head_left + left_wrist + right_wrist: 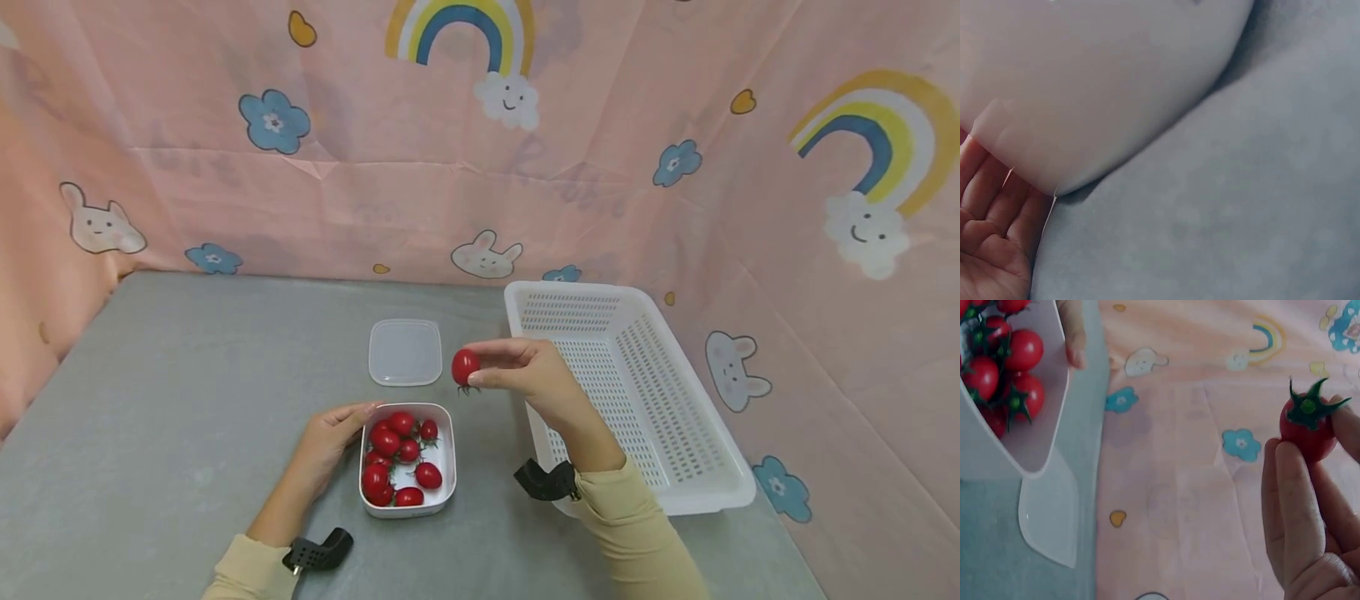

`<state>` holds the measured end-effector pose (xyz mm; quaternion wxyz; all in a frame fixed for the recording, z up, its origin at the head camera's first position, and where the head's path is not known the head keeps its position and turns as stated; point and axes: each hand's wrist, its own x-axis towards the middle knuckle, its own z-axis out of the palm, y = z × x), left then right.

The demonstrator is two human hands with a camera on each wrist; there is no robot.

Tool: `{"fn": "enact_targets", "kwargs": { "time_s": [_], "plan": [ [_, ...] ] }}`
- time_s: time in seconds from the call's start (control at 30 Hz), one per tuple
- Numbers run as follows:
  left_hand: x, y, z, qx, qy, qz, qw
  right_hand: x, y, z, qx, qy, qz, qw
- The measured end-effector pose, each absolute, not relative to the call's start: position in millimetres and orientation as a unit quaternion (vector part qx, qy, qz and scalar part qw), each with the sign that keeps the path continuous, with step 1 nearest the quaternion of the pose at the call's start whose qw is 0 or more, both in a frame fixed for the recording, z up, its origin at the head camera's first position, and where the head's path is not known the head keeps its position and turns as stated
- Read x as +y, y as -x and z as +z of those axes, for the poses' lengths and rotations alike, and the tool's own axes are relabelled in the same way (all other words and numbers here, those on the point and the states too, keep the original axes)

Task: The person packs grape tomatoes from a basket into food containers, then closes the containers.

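Between thumb and fingertips, my right hand [536,371] pinches a red cherry tomato [465,367] above the table, near the left side of a white basket. In the right wrist view the green calyx of this cherry tomato [1309,419] faces the camera. My left hand [326,442] rests against the left side of a small white container [446,442], its fingers fairly straight along the wall in the left wrist view. Several red cherry tomatoes [386,442] lie inside, mostly toward the container's left, with some white bottom showing.
Behind the container, a translucent lid [405,352] lies flat on the grey table [187,400]. The large white perforated basket [660,392] stands at the right, with no tomatoes visible in it. A pink patterned cloth [360,192] hangs along the back and sides.
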<state>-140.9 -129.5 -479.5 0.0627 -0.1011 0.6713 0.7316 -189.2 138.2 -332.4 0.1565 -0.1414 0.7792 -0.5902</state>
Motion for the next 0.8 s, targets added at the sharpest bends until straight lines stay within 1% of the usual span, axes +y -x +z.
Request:
{"fn": "enact_targets", "kwargs": {
  "time_s": [0.27, 0.4, 0.63, 0.8],
  "plan": [
    [-128, 141, -481, 0.67, 0.096, 0.733, 0.065, 118, 179, -333, 0.777, 0.105, -0.599, 0.162],
    [-129, 141, -482, 0.673, 0.094, 0.731, 0.063, 108, 175, -332, 0.777, 0.101, -0.6, 0.163],
    [-130, 141, -481, 0.675, 0.09, 0.729, 0.07, 96, 163, -334, 0.767, 0.119, -0.608, 0.165],
    [-130, 142, -482, 0.672, 0.074, 0.733, 0.071, 88, 153, -344, 0.762, 0.13, -0.611, 0.17]
  ]
}}
